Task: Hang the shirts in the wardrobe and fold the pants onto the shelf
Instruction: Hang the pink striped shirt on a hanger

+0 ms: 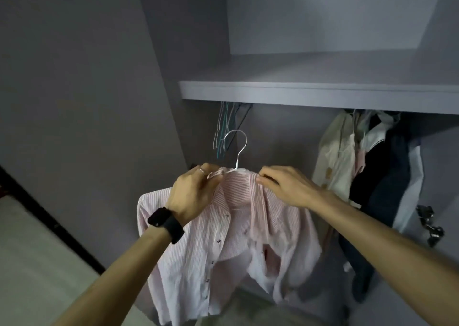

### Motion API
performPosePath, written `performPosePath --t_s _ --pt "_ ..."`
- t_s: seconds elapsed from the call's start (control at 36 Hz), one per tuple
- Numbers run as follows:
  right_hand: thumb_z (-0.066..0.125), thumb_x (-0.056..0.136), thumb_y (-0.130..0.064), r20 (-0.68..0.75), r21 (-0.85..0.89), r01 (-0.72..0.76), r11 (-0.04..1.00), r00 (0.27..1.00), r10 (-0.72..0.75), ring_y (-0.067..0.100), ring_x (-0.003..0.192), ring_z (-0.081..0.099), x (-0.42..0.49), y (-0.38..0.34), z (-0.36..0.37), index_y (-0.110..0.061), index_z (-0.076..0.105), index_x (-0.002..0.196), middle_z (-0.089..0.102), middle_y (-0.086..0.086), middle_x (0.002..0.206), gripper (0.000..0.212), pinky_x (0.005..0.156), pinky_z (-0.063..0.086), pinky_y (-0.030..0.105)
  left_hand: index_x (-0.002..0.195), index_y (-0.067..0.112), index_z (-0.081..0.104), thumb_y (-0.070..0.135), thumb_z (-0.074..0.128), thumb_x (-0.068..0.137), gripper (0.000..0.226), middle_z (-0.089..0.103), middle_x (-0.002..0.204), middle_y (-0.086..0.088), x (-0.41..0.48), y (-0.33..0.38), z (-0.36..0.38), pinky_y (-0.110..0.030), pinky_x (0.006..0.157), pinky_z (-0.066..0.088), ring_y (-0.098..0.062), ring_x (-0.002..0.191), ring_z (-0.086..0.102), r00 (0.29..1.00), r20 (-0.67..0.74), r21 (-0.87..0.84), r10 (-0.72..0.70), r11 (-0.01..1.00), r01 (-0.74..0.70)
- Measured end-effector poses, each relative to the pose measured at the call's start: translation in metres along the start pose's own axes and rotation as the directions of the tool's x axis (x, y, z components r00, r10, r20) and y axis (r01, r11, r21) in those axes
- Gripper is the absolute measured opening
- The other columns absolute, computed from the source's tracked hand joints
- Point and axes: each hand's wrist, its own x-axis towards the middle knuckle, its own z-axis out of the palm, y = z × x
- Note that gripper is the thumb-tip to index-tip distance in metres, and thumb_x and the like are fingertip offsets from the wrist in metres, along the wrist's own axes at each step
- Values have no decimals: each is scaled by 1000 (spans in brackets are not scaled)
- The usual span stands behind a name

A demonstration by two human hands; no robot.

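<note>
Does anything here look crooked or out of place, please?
Yes. The pink striped shirt sits crooked on the white hanger: the shoulder below the left hand juts out wide, the side below the right hand sags and bunches, and the front hangs open, creased.

We see a pink striped shirt [198,263] with dark buttons, unbuttoned and crumpled, draped on a white wire hanger [242,147] whose hook stands upright above the collar. Our left hand [193,194] and right hand [285,186] grip the collar on either side of the hook. The shirt hangs before the wardrobe [273,139], below its grey shelf [310,94]
</note>
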Motion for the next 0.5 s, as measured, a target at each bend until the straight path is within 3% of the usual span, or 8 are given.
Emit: performPosePath --t_s 0.08,0.14,0.22,0.28,0.33,0.42,0.5 --pt "48 104 -42 -116 -17 -29 999 993 27 21 82 60 3 -1 8 -22 57 97 60 -6 90 24 76 50 42 98 34 71 46 67 93 14 70 100 13 -11 3 -9 -28 82 53 -8 91 66 997 -47 -249 -59 967 45" --pt "49 105 -39 -204 -27 19 999 979 -24 24 80 62 4 -5 13 -19 60 99 62 -4 91 23 72 52 44 94 37 70 59 63 87 24 66 100 19 -12 6 -17 -19 81 48 -5 96 63 993 -58 -311 -100 947 78" --pt "50 105 -38 -333 -77 113 991 934 -132 24 69 62 3 -21 24 -19 62 97 62 -4 86 24 59 51 41 106 34 69 62 61 89 34 64 108 16 3 8 -22 -19 90 45 -10 107 58 991 -43 -130 -125 984 119" --pt "48 105 -39 -380 -119 132 984 910 -168 22 65 61 5 -34 30 -19 63 96 61 -5 84 27 51 49 37 118 26 67 56 59 93 40 64 119 4 14 14 -18 -36 99 45 -20 114 56 991 37 50 -126 991 124" --pt "45 104 -39 -381 -147 126 981 908 -173 23 64 62 6 -41 33 -19 63 96 61 -5 84 28 48 48 35 111 23 70 44 56 99 28 63 119 -1 18 23 -7 -44 96 46 -24 112 56 996 46 76 -78 994 75" --pt "47 103 -40 -317 -110 119 987 937 -149 22 66 61 3 -38 33 -21 60 93 58 -5 81 25 52 48 36 101 15 72 27 56 101 21 64 110 -5 18 34 5 -44 88 47 -29 104 57 997 -78 75 -3 997 8" --pt "47 102 -46 -245 -25 120 992 962 -122 18 65 58 -8 -30 30 -23 58 90 55 -9 79 28 57 48 36 100 13 65 33 45 105 29 69 96 -5 20 39 12 -42 79 42 -33 96 59 998 -11 270 67 961 -62"
